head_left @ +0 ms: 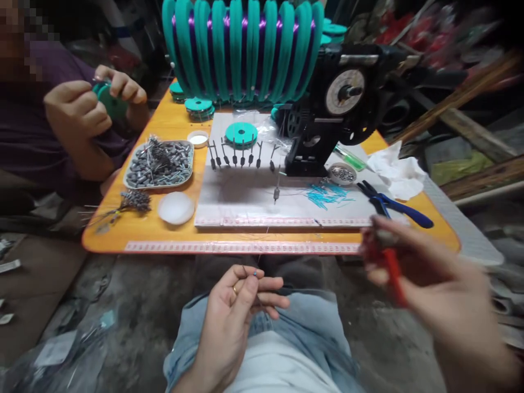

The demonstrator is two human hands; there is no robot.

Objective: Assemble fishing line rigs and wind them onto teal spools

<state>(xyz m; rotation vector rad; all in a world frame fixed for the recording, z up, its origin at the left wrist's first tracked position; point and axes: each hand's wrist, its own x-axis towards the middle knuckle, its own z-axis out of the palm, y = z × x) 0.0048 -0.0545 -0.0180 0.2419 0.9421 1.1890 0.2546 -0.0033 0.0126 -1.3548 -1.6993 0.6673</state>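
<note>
My left hand (241,297) hovers over my lap below the table edge, thumb and forefinger pinched on a thin line with a tiny blue bead at its tip. The line runs up toward a small sinker (277,193) hanging over the white board (245,202). My right hand (413,267), blurred by motion, is closed on a red-handled tool (391,270) at the table's right front corner.
On the orange table (164,232) stand a black winding machine (335,109) with a teal spool rack (241,49), a tray of grey sinkers (159,164), a white lid (176,208), blue pliers (393,204) and loose blue tubes (327,195). Another person's hands (90,103) hold a teal spool at left.
</note>
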